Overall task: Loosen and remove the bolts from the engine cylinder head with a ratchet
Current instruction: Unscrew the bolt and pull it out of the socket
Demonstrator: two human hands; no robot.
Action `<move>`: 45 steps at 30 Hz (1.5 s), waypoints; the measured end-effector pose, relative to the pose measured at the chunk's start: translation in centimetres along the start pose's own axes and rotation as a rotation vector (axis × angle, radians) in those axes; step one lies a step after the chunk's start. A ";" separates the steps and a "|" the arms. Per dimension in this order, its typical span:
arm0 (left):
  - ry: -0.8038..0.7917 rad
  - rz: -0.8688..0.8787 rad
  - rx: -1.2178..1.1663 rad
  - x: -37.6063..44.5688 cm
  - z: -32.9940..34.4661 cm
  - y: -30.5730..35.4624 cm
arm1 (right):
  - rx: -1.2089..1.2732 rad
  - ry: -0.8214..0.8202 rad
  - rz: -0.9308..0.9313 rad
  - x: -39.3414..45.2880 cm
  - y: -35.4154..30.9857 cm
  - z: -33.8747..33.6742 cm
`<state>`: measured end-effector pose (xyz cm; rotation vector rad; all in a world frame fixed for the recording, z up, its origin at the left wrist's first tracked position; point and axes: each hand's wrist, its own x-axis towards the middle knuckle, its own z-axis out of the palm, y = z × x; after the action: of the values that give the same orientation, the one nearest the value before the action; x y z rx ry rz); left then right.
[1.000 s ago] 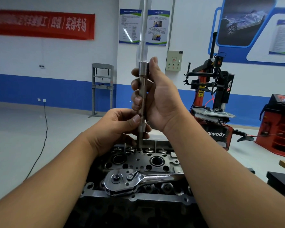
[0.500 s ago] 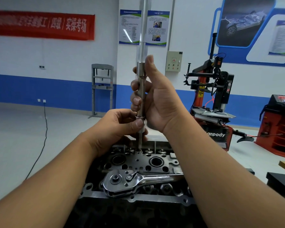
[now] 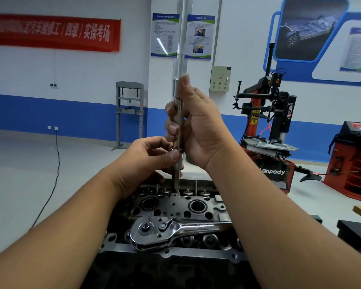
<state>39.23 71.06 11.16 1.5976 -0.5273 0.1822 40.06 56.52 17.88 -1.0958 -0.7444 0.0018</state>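
The left hand [image 3: 148,157] comes first from the left: its grip is closed, thumb and forefinger pinching the socket [image 3: 178,162] at the lower end of the upright extension bar [image 3: 178,122]. Just right of it and above, the right hand [image 3: 198,130] has its grip wrapped round the bar's shaft, fingers curled on the far side and the thumb laid up along it to the top end. Bar and socket stand vertical, nothing fitted on top.

Directly below the left grip, a thin shank runs from the socket down to the far row of the cylinder head [image 3: 175,207]. It looks like a long bolt [image 3: 177,181] raised partway out of its hole, though where the socket ends and the bolt begins cannot be told for certain. Below both grips and nearer the camera, the ratchet [image 3: 154,232] lies flat on the cylinder head, its handle running off to the right under the right forearm, touched by neither hand.

By the look of it, this bolt is already broken loose and is being spun or lifted out by hand. Whether the other bolts are loosened or already out cannot be told from here. To the right of the grips stands a red tyre machine [image 3: 267,126].
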 end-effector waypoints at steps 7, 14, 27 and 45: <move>-0.149 -0.037 -0.165 -0.3 0.1 0.3 | 0.036 0.013 0.048 0.2 0.0 -0.2; -0.085 -0.015 -0.117 -0.3 0.0 0.3 | 0.013 -0.004 -0.012 0.1 -0.1 0.0; -0.118 -0.037 -0.115 -0.2 -0.1 0.2 | 0.014 -0.008 -0.032 0.0 -0.1 -0.1; -0.134 -0.021 -0.102 -0.3 0.2 0.1 | 0.020 0.047 0.014 0.1 -0.1 -0.1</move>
<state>38.86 70.96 11.11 1.5217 -0.6134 0.0319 40.16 56.43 18.02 -1.0785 -0.6930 -0.0047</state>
